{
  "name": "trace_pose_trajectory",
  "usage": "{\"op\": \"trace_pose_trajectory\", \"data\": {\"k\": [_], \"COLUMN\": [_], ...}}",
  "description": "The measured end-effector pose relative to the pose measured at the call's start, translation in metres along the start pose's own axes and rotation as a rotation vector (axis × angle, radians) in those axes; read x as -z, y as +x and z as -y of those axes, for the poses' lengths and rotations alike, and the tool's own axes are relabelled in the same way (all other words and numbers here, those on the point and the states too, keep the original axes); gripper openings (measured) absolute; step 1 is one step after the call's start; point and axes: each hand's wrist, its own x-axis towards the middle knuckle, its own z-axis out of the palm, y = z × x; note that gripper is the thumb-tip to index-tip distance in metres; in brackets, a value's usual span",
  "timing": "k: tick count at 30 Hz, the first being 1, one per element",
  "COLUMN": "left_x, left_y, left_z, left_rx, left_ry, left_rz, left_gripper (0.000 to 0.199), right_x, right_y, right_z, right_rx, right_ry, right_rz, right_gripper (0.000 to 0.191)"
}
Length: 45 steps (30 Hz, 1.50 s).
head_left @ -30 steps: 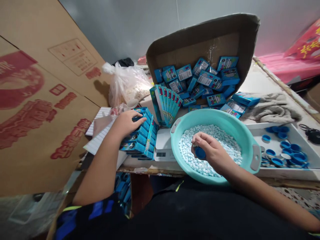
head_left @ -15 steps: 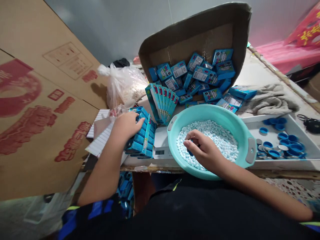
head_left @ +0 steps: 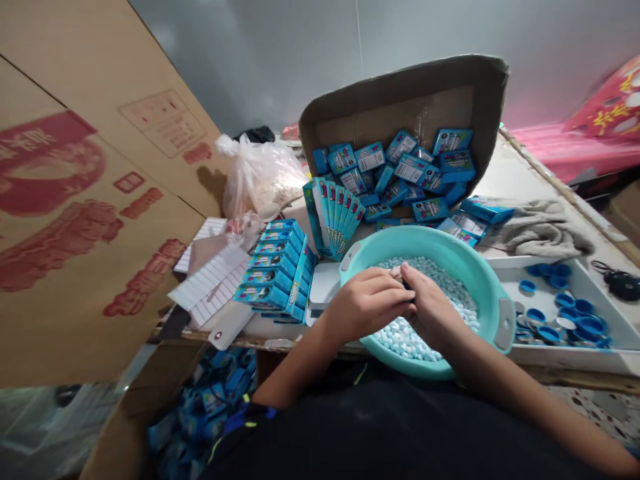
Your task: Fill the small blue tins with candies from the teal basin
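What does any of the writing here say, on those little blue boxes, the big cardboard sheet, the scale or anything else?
Blue boxes: printed labels, too small to read.
Cardboard sheet: large red characters, too skewed and blurred to read.
Digital scale: display not readable.
Pink packet: yellow characters, too blurred to read.
Nothing here can be quoted.

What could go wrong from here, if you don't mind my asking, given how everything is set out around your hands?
The basin seems to sit partly on the scale, close to the table's front edge, so a knock could tip it and spill the small white pieces. Anything held between the left hand and right hand could drop among them. The box stack could also topple.
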Motion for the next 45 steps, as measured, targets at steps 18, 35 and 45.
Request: {"op": "trace_pose_trajectory", "data": {"k": [18,35,45], "left_x": [0.138,0.128,0.081], "left_y": [-0.065,-0.06,-0.036], "left_z": [0.083,0.077,0.028], "left_rx": [0.903,0.888,0.756], "left_ry": [0.614,0.79,0.677], "left_rz": [-0.006,0.227,-0.014], "left_gripper": [0.027,0.027,0.028], "right_x": [0.002,0.0,0.002], "right_y": [-0.005,-0.01,-0.007], "right_z": [-0.003,-0.001,-0.006], "right_rx": [0.05,0.054,0.02], "right_ry": [-0.068,-0.213,-0.32], "right_rz": [0.091,0.147,0.155], "right_gripper": [0.037,0.039,0.044]}}
